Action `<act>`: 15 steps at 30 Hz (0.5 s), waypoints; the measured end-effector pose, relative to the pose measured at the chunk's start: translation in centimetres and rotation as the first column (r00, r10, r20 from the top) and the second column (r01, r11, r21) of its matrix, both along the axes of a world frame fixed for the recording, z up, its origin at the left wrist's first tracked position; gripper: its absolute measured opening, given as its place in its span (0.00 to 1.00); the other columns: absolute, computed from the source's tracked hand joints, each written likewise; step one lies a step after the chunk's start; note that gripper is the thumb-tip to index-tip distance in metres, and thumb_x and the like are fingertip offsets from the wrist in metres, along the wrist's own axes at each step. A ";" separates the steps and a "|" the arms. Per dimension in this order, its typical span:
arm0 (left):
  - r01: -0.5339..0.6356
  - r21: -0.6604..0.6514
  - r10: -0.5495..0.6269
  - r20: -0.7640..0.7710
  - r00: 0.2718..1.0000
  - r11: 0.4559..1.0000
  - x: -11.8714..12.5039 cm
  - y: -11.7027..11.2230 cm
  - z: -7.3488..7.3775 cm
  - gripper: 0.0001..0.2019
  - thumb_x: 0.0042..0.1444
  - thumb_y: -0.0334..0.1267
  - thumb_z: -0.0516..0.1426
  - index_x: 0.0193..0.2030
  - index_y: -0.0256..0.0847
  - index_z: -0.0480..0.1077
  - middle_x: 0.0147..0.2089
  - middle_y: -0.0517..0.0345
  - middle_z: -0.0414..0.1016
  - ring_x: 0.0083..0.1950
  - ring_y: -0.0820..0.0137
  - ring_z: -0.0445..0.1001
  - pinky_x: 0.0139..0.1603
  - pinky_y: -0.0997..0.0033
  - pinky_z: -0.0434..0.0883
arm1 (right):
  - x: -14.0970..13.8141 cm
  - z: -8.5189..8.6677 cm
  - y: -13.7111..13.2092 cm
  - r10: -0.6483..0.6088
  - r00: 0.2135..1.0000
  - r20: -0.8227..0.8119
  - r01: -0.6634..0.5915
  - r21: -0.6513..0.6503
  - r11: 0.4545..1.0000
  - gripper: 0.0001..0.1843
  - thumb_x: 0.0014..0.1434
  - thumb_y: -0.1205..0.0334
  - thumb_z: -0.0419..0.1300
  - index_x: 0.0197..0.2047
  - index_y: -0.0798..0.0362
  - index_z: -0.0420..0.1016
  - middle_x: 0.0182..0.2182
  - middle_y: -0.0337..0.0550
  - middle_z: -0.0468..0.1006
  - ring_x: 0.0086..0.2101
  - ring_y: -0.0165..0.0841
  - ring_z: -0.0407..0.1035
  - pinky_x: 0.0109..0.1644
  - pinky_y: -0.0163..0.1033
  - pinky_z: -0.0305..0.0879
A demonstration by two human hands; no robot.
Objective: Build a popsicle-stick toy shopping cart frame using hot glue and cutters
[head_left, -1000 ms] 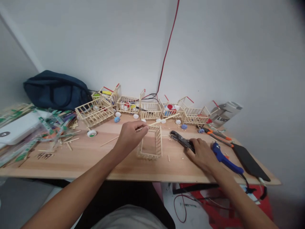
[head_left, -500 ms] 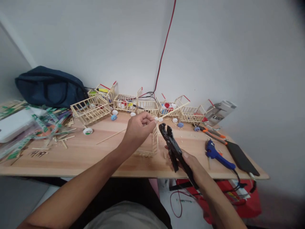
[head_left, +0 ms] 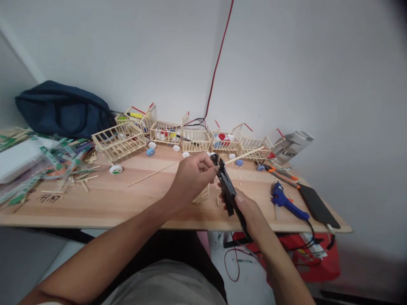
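My left hand [head_left: 197, 174] pinches a thin wooden stick [head_left: 244, 156], whose long end points out to the right. In my right hand [head_left: 246, 209] are black cutting pliers [head_left: 229, 186], fingers wrapped round the handles. The pliers' jaws are at the stick, right by my left fingertips; whether they bite into it I cannot tell. Below my hands, a small wooden stick frame [head_left: 202, 195] lies on the table, mostly hidden by my left hand. Another long stick [head_left: 152, 174] lies to the left of my left hand.
Several small stick-built carts [head_left: 119, 142] with bottle-cap wheels line the back of the wooden table [head_left: 104, 212]. At right are a blue glue gun [head_left: 288, 203], orange-handled pliers [head_left: 282, 173] and a dark phone-like slab [head_left: 318, 205]. Plastic wrappers [head_left: 60, 161] and a blue bag [head_left: 65, 110] lie left.
The pliers have come up to the stick beside my left fingertips, and their handles are closer together. My left hand has shifted slightly right with the stick.
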State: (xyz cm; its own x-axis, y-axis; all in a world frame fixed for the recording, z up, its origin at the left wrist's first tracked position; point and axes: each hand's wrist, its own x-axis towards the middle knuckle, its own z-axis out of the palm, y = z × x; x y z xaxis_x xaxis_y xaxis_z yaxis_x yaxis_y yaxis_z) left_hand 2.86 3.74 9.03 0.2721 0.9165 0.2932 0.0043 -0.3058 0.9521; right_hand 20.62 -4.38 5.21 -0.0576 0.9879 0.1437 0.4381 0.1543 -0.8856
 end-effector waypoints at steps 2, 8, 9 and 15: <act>-0.001 -0.002 0.001 -0.002 1.000 1.000 0.0 0.0 -0.1 0.06 0.51 0.36 0.59 0.27 0.39 0.66 0.22 0.62 0.72 0.24 0.74 0.73 0.27 0.77 0.67 | -0.2 0.2 -0.1 -0.026 0.997 0.069 0.022 0.062 0.998 0.29 0.66 0.44 0.45 0.58 0.53 0.70 0.40 0.46 0.76 0.40 0.36 0.70 0.43 0.39 0.67; 0.018 -0.004 -0.018 0.020 1.000 1.000 -0.3 -0.1 0.0 0.05 0.50 0.33 0.58 0.27 0.39 0.65 0.23 0.62 0.73 0.26 0.74 0.73 0.28 0.77 0.67 | -0.5 0.5 -0.2 -0.058 0.976 0.208 0.017 0.194 0.981 0.23 0.67 0.49 0.47 0.57 0.51 0.70 0.42 0.46 0.75 0.41 0.36 0.69 0.44 0.39 0.65; 0.026 -0.008 -0.026 0.027 0.999 1.000 -0.3 -0.1 0.1 0.05 0.50 0.33 0.58 0.26 0.39 0.65 0.22 0.62 0.73 0.25 0.75 0.73 0.28 0.77 0.67 | -0.5 0.5 -0.2 -0.065 0.973 0.219 0.019 0.205 0.978 0.22 0.67 0.49 0.47 0.56 0.51 0.70 0.42 0.46 0.75 0.41 0.37 0.69 0.44 0.39 0.64; 0.069 -0.039 -0.068 0.027 0.997 0.997 -0.3 0.2 0.0 0.06 0.49 0.33 0.59 0.25 0.38 0.65 0.21 0.61 0.73 0.23 0.75 0.72 0.26 0.78 0.66 | -0.5 0.4 -0.4 -0.108 0.957 0.270 0.039 0.246 0.968 0.20 0.66 0.51 0.49 0.53 0.53 0.70 0.39 0.45 0.74 0.39 0.36 0.69 0.43 0.39 0.63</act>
State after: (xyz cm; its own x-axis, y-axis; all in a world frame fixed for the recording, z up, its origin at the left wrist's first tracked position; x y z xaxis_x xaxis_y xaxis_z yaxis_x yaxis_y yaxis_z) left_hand 2.60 3.95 9.00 0.3272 0.9071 0.2648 -0.0402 -0.2666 0.9630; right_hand 20.12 -4.77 5.65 -0.0576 0.9306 0.3614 0.6804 0.3015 -0.6679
